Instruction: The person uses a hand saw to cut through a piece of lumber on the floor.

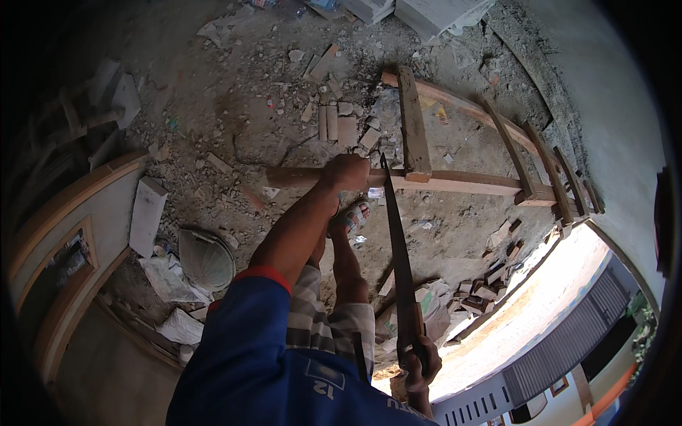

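A wooden ladder (469, 182) with two long rails and several rungs lies in front of me, its near rail jutting out to the left past the first rung (413, 128). My left hand (347, 172) is closed over that jutting part of the rail. In my right hand (420, 362), low in the view and near my body, is the handle of a handsaw (399, 263). Its long dark blade points away from me, and the tip end crosses the rail just right of my left hand. Whether the teeth touch the wood I cannot tell.
Rubble and broken tiles (347, 131) cover the dirt floor. My sandalled foot (357, 213) stands just below the rail. At left are a round basin (206, 259), a white slab (148, 216) and a wood-framed panel (67, 245). Brick pieces (486, 291) lie by the bright opening.
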Available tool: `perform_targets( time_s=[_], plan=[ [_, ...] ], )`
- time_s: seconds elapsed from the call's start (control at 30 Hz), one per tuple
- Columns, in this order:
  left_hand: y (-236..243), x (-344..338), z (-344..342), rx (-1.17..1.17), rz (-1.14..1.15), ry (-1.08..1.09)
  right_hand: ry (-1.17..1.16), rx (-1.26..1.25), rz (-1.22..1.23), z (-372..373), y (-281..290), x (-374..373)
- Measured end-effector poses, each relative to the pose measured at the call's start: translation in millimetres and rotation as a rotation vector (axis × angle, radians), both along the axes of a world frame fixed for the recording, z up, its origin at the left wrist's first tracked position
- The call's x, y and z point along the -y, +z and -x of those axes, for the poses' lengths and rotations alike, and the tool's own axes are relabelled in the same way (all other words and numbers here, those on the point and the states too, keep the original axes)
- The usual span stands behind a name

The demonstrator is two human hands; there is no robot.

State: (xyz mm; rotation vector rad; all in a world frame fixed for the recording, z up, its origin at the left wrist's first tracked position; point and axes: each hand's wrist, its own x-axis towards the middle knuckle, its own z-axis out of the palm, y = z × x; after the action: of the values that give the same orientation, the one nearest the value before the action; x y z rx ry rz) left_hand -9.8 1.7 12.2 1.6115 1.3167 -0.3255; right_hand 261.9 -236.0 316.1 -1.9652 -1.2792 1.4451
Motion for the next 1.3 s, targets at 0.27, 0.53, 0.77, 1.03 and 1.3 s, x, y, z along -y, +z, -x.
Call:
perform_targets(
  time_s=[0.27, 0.53, 0.77, 1.03, 1.3],
  plan=[
    [-4.7, -0.9, -15.7, 0.006, -0.071, 0.0, -0.03, -0.094, -0.221, 70.0, -192.5, -142.8],
    [-6.0, 0.9, -1.2, -0.016, 0.022, -0.03, 0.064, 0.02, -0.107, 1.5, -11.0, -10.8],
    [-3.0, -0.3, -17.5, 0.026, -0.062, 0.009, -0.001, -0.046, -0.195, 30.6, -161.0, -92.9],
    [-7.3, -7.3, -1.6, -0.009, 0.007, -0.033, 0.01, -0.048, -0.094, 37.9, -83.8, -70.1],
    [-0.9, 0.3, -2.5, 0.008, -0.009, -0.019, 0.024, -0.016, -0.197, 30.1, -84.7, -52.2]
  ],
)
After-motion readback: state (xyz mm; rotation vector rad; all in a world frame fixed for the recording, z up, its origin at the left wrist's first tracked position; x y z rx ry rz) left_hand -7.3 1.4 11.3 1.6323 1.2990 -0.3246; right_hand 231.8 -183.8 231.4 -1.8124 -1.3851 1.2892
